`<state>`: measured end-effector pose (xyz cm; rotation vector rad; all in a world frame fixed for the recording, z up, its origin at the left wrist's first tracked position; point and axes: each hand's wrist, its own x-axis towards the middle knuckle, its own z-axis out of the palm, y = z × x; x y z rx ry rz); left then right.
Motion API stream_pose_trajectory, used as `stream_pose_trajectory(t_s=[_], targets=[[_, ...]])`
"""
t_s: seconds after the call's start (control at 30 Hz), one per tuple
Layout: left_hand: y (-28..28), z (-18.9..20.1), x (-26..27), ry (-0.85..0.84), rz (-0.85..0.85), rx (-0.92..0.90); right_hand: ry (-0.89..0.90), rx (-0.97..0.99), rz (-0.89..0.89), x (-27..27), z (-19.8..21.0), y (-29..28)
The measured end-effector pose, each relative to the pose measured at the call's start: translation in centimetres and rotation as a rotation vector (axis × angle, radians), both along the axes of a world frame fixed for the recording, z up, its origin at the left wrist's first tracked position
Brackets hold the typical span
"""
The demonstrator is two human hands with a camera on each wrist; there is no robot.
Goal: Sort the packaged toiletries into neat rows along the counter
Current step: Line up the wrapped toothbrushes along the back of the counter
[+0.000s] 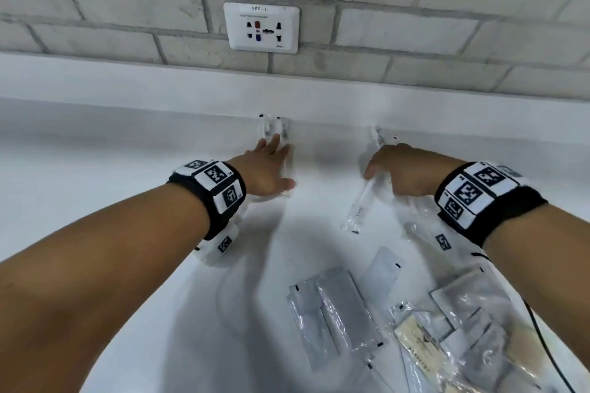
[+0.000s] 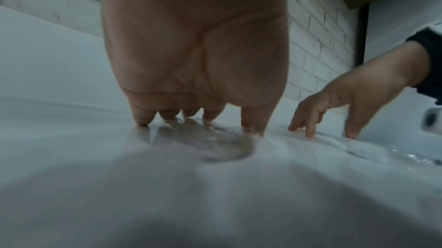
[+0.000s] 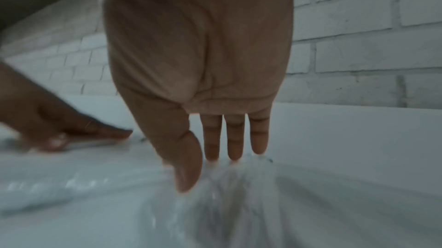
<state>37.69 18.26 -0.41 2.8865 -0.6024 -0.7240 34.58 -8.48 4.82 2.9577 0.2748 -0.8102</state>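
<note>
While left hand (image 1: 266, 169) presses flat, fingers straight, on a clear packet (image 1: 277, 128) at 12 o'clock, right hand (image 1: 405, 169), fingers extended, should slide its packet (image 1: 380, 137) square along the bench (image 1: 127, 153) edge

left hand (image 1: 268, 169) flat on clear packets (image 1: 277, 128), frame centre; right hand (image 1: 405, 169) on packet (image 1: 360, 204). loose packets (image 1: 335, 313) lower right. socket (image 1: 261, 27) top centre.

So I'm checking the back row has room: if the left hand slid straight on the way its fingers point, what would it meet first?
The left hand lies flat on a clear packet, fingers toward the wall. Straight ahead, the small packets at the white backsplash come first, probably very soon; depth is unclear.
</note>
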Motion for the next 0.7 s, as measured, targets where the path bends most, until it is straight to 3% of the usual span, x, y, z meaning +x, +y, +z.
stream_pose_trajectory(t_s=[0.13, 0.2, 0.37, 0.43, 0.5, 0.6, 0.7], targets=[[1.0, 0.4, 0.5, -0.002, 0.032, 0.036, -0.264, -0.061, 0.202, -0.2, -1.7, 0.6], [1.2, 0.0, 0.4, 0.005, 0.023, 0.042, -0.328, -0.078, 0.216, 0.1, -1.6, 1.1], [0.7, -0.6, -0.3, 0.021, 0.007, 0.033, -0.482, 0.127, -0.099, 1.3, -0.7, 3.3], [0.9, -0.4, -0.2, 0.018, 0.012, 0.032, -0.456, 0.269, -0.281, 1.8, -0.4, 5.5], [1.0, -0.4, 0.0, 0.025, 0.016, 0.026, -0.323, 0.378, -0.340, 1.9, -0.8, 7.6], [1.2, -0.5, 0.2, 0.032, 0.018, 0.017, -0.195, 0.452, -0.322, 1.8, -1.9, 9.9], [1.5, -0.7, 0.3, 0.028, 0.009, 0.006, -0.192, 0.355, -0.209, 1.9, -2.8, 10.8]])
